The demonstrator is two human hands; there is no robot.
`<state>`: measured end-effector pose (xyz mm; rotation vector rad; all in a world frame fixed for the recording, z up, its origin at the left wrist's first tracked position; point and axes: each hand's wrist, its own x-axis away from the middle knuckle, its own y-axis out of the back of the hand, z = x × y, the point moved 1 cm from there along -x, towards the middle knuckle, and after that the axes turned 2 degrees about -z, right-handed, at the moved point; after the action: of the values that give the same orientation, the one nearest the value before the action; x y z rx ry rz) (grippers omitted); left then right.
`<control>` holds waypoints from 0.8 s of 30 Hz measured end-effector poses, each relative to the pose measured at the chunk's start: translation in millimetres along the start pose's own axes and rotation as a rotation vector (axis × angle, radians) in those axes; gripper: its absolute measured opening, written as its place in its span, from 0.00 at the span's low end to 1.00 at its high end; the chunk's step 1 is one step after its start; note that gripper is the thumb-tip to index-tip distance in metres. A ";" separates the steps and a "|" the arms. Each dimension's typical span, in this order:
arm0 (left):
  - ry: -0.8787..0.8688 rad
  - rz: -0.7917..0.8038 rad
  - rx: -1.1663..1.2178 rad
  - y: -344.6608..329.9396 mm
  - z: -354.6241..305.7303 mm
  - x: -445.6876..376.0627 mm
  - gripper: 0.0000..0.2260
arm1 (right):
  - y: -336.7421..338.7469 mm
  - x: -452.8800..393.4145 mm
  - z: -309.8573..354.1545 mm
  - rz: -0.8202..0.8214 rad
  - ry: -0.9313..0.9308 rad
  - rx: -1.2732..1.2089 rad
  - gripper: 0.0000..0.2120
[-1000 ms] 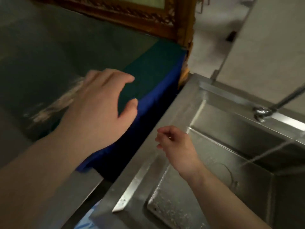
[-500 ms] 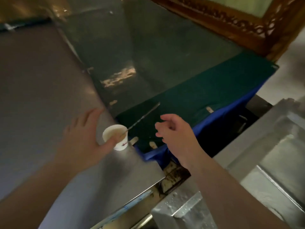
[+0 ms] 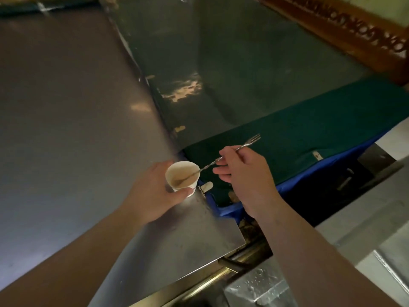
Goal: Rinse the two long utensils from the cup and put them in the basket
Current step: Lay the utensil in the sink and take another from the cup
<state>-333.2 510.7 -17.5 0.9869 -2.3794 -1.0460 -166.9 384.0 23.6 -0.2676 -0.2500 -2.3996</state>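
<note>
- The right hand's fingers (image 3: 222,159) are pinched shut on the middle of a long, thin metal utensil with a twisted shaft (image 3: 228,155); the right hand (image 3: 245,173) hangs over the green cloth, just right of the cup.
- That utensil slants from lower left to upper right: its fork-like pronged end (image 3: 254,138) sticks out past the fingers, and its lower end sits inside the cup, in the pale brown residue.
- Whether a second utensil is in the cup cannot be told; only one shaft shows clearly.
- The left hand (image 3: 152,191) is wrapped partway round a small white paper cup (image 3: 182,177), thumb on the near side and fingers behind, so it is closed on the cup.
- The cup stands upright at the far right corner of the grey stainless-steel bench (image 3: 66,129), right beside the edge where the green cloth begins.
- A dark green cloth with a blue hem (image 3: 309,129) covers the surface to the right of the bench.
- A carved brown wooden frame (image 3: 354,34) runs along the top right.
- A wet steel sink edge (image 3: 261,286) shows at the bottom right, below the right forearm.
</note>
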 end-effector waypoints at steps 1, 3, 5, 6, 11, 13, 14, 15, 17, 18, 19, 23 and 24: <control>-0.008 -0.003 0.001 -0.3 1.2 -0.6 0.22 | 0.0 0.5 0.5 -0.008 -0.010 -0.021 0.09; -0.025 -0.008 -0.010 -0.8 2.4 -1.8 0.23 | 0.3 1.2 1.0 -0.020 -0.034 -0.049 0.10; -0.031 -0.001 -0.012 -1.3 4.6 -3.8 0.23 | 1.0 2.4 1.6 -0.031 -0.054 -0.080 0.10; -0.029 0.006 -0.009 -1.6 5.7 -4.7 0.24 | 1.7 3.2 1.6 -0.042 -0.062 -0.101 0.10; -0.026 -0.003 -0.015 -3.6 7.9 -4.7 0.26 | 7.1 8.3 -0.7 -0.091 -0.148 -0.224 0.11; -0.037 -0.011 -0.015 -3.8 7.0 -4.9 0.25 | 11.0 10.7 -2.2 -0.109 -0.191 -0.287 0.11; -0.043 -0.009 -0.013 -3.7 6.6 -4.9 0.25 | 13.4 12.1 -3.0 -0.113 -0.211 -0.327 0.10; -0.052 -0.008 -0.011 -3.5 6.3 -5.1 0.24 | 16.2 13.5 -3.8 -0.113 -0.229 -0.372 0.10; -0.058 -0.009 -0.006 -3.5 6.7 -5.5 0.23 | 21.5 16.6 -5.0 -0.110 -0.260 -0.460 0.10; -0.057 -0.010 -0.007 -3.7 6.8 -5.5 0.23 | 23.7 17.8 -5.6 -0.111 -0.275 -0.494 0.10; -0.056 -0.010 -0.007 -3.9 7.3 -5.1 0.24 | 25.7 19.2 -6.3 -0.114 -0.286 -0.516 0.10; -0.036 -0.009 0.002 -2.3 5.6 -2.5 0.21 | 29.4 23.8 -7.9 -0.106 -0.309 -0.538 0.11; -0.027 -0.003 0.010 -1.7 4.5 -2.0 0.21 | 30.3 24.9 -8.0 -0.100 -0.308 -0.546 0.11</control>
<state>-333.5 513.5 -21.9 0.9860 -2.4083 -1.0559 -166.0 344.1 25.6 -0.8948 0.2699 -2.4777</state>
